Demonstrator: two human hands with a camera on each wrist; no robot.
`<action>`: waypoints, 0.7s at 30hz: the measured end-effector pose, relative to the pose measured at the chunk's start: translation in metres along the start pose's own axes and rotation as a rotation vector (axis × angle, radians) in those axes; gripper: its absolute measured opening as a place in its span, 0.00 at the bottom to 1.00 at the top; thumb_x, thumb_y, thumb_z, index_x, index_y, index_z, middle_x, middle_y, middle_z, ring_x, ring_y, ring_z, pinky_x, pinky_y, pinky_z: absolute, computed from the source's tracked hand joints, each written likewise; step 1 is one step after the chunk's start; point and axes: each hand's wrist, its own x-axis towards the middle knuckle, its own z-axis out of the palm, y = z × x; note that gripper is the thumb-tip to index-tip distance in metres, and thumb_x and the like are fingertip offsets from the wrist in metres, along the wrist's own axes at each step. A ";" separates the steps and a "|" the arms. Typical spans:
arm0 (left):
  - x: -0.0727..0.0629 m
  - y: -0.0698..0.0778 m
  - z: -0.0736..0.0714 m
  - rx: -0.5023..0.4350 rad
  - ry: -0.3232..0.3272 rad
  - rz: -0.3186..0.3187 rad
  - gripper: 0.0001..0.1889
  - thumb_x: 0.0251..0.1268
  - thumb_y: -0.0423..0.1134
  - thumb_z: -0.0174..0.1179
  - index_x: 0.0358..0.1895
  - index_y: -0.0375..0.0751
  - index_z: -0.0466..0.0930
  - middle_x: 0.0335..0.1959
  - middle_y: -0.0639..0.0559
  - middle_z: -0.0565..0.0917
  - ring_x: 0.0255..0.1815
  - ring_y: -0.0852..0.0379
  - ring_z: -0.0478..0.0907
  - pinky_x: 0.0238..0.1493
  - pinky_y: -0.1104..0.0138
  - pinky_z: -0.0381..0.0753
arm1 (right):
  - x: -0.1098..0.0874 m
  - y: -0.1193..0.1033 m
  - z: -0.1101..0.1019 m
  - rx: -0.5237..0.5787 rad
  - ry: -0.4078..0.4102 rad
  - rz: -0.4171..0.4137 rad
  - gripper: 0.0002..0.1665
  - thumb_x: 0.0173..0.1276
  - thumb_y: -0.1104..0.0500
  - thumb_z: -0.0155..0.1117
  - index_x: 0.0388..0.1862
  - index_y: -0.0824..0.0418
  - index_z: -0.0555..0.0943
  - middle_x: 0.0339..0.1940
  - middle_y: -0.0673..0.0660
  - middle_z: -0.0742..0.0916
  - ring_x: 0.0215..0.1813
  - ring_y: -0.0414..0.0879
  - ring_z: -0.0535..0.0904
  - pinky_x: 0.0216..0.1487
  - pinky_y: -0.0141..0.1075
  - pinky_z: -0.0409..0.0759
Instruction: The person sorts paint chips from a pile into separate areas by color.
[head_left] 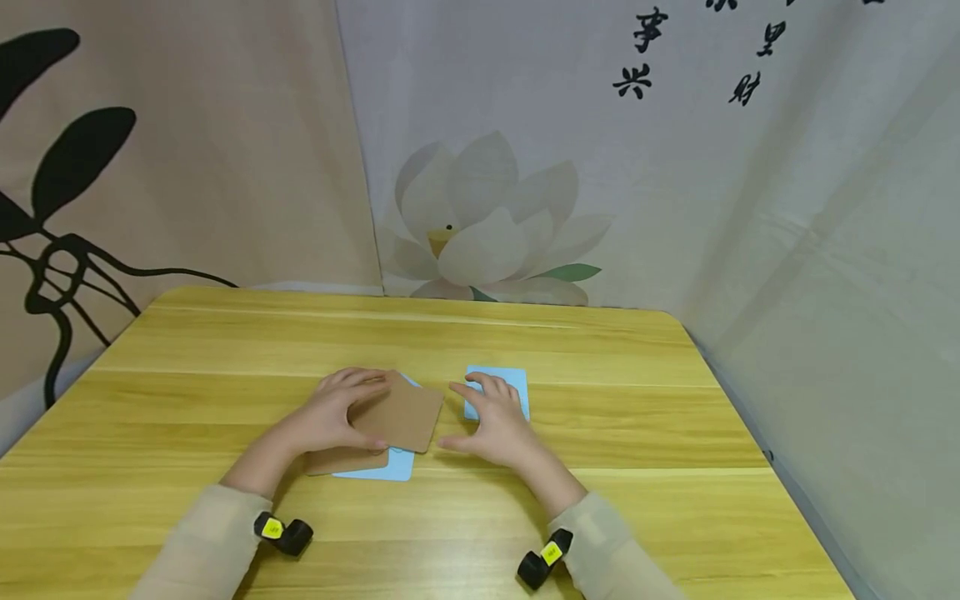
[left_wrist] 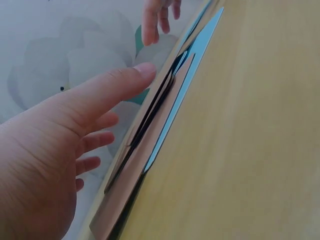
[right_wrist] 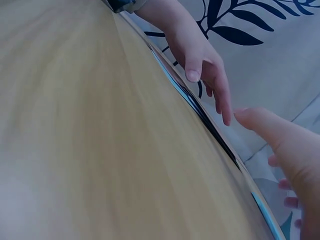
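A small overlapping pile holds brown cards (head_left: 408, 417) and light blue cards (head_left: 378, 472) with rounded corners. Over the pile's left part is my left hand (head_left: 330, 415), thumb and fingers spread apart. The left wrist view shows its straight thumb (left_wrist: 117, 87) above the slightly lifted card edges (left_wrist: 135, 160). To the right lies a separate light blue card (head_left: 517, 382), partly hidden under my right hand (head_left: 495, 425). That hand hovers with thumb and fingers apart, nothing between them; its thumb (right_wrist: 265, 122) points toward the pile.
The cards lie on a yellow wood-grain table (head_left: 637, 500). Behind it hangs a pale curtain (head_left: 675, 183) with a lotus print and dark lettering. Each wrist wears a black strap camera (head_left: 296, 537) over a beige sleeve (head_left: 210, 533).
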 end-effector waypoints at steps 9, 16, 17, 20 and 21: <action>-0.003 -0.006 0.001 -0.034 0.000 0.005 0.49 0.41 0.63 0.73 0.66 0.37 0.71 0.69 0.42 0.65 0.69 0.37 0.54 0.61 0.37 0.45 | 0.007 -0.014 0.015 -0.056 -0.024 -0.001 0.51 0.49 0.25 0.64 0.68 0.49 0.71 0.70 0.57 0.67 0.69 0.51 0.58 0.65 0.51 0.54; -0.004 -0.008 0.001 -0.073 -0.020 -0.035 0.49 0.40 0.62 0.73 0.67 0.38 0.70 0.70 0.43 0.64 0.69 0.37 0.53 0.62 0.37 0.45 | 0.012 -0.021 0.020 -0.084 -0.053 0.010 0.52 0.48 0.24 0.64 0.69 0.47 0.70 0.69 0.55 0.67 0.67 0.50 0.58 0.64 0.50 0.56; -0.004 -0.009 0.001 -0.075 -0.022 -0.038 0.49 0.41 0.62 0.73 0.67 0.38 0.69 0.70 0.43 0.64 0.69 0.37 0.53 0.62 0.37 0.45 | 0.012 -0.022 0.020 -0.085 -0.059 0.012 0.52 0.48 0.24 0.64 0.70 0.47 0.70 0.70 0.55 0.67 0.67 0.50 0.58 0.64 0.50 0.56; -0.004 -0.009 0.001 -0.079 -0.023 -0.042 0.49 0.41 0.61 0.73 0.68 0.38 0.69 0.70 0.43 0.64 0.69 0.37 0.54 0.61 0.37 0.45 | 0.013 -0.023 0.021 -0.091 -0.073 0.021 0.52 0.49 0.24 0.63 0.70 0.47 0.69 0.70 0.55 0.67 0.68 0.50 0.58 0.64 0.49 0.56; -0.004 -0.009 0.001 -0.083 -0.026 -0.045 0.49 0.41 0.61 0.73 0.68 0.39 0.69 0.70 0.43 0.64 0.69 0.37 0.54 0.62 0.37 0.45 | 0.014 -0.023 0.021 -0.093 -0.078 0.023 0.53 0.49 0.24 0.63 0.70 0.47 0.69 0.70 0.55 0.67 0.68 0.51 0.58 0.64 0.50 0.56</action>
